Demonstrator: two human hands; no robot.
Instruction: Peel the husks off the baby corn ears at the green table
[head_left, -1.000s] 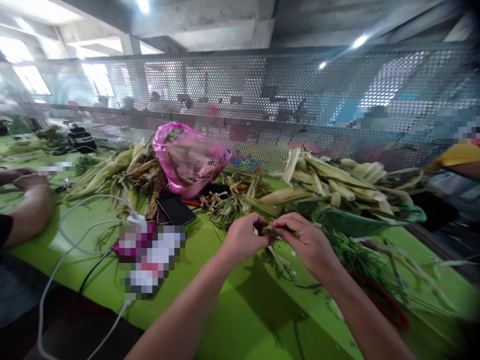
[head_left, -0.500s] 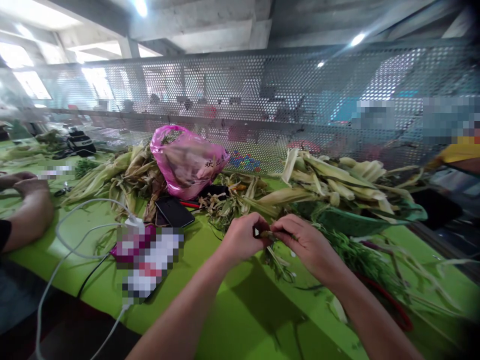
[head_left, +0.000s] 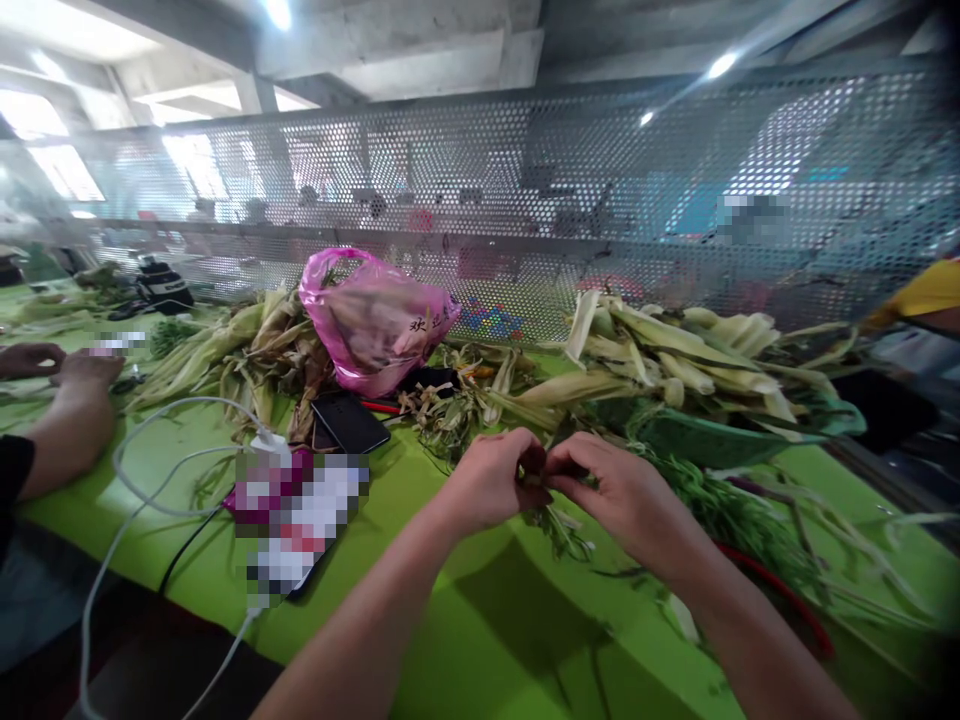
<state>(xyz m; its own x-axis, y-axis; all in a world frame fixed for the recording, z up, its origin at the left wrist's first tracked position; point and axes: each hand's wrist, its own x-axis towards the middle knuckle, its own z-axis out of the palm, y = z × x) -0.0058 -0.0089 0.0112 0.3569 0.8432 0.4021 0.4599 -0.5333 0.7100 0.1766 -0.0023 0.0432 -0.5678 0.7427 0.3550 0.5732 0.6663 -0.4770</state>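
My left hand (head_left: 491, 475) and my right hand (head_left: 619, 490) meet above the middle of the green table (head_left: 487, 640). Both are closed, with fingertips pinching a small pale strip of plant (head_left: 534, 480), mostly hidden by the fingers. Just below the fingertips, thin green sprigs (head_left: 566, 535) show over the tabletop. Beyond my hands lies a heap of dry plant scraps (head_left: 450, 420). Feathery green leaves (head_left: 712, 510) lie beside my right forearm.
Corn husks (head_left: 675, 360) overflow a green basket (head_left: 712, 440). More husks (head_left: 225, 350) lie left of a pink plastic bag (head_left: 367, 330). A dark phone (head_left: 351, 422), a charging phone (head_left: 307, 535) and a white cable (head_left: 120, 450) are nearby. Another person's arm (head_left: 75, 430) rests at left. Behind stands a perforated metal screen (head_left: 465, 170).
My hands have drawn closer together, and the strip between the fingers now shows less. At left, the other person's hands have moved a little to the right and apart.
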